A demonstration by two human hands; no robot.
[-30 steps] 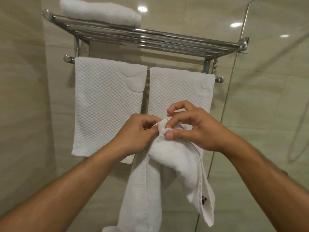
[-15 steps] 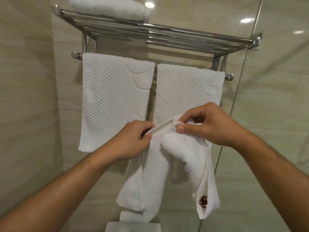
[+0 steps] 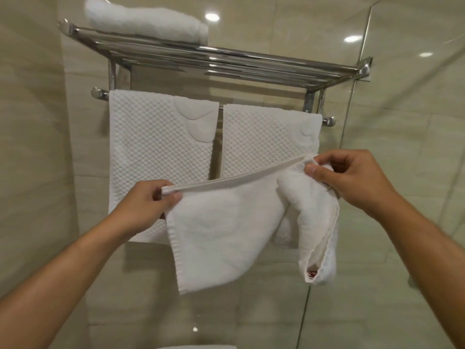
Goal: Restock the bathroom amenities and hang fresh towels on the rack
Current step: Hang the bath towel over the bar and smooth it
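I hold a small white towel [image 3: 226, 227] stretched out in front of the chrome rack [image 3: 251, 64]. My left hand [image 3: 148, 205] pinches its left top corner. My right hand [image 3: 352, 177] pinches the top edge further right, where the rest of the cloth bunches and hangs down. Behind it, two white waffle-textured towels hang side by side on the lower bar, one on the left [image 3: 156, 152] and one on the right [image 3: 266, 139]. A folded white towel [image 3: 146, 21] lies on the rack's top shelf at the left.
Beige tiled wall [image 3: 30, 147] on the left and behind. A glass shower panel [image 3: 402, 122] stands just right of the rack. A white rounded object [image 3: 198, 346] peeks in at the bottom edge.
My hands have moved apart, left hand leftward and right hand rightward, spreading the small towel's top edge from a bunched clump into a taut line. The view has tilted down a little.
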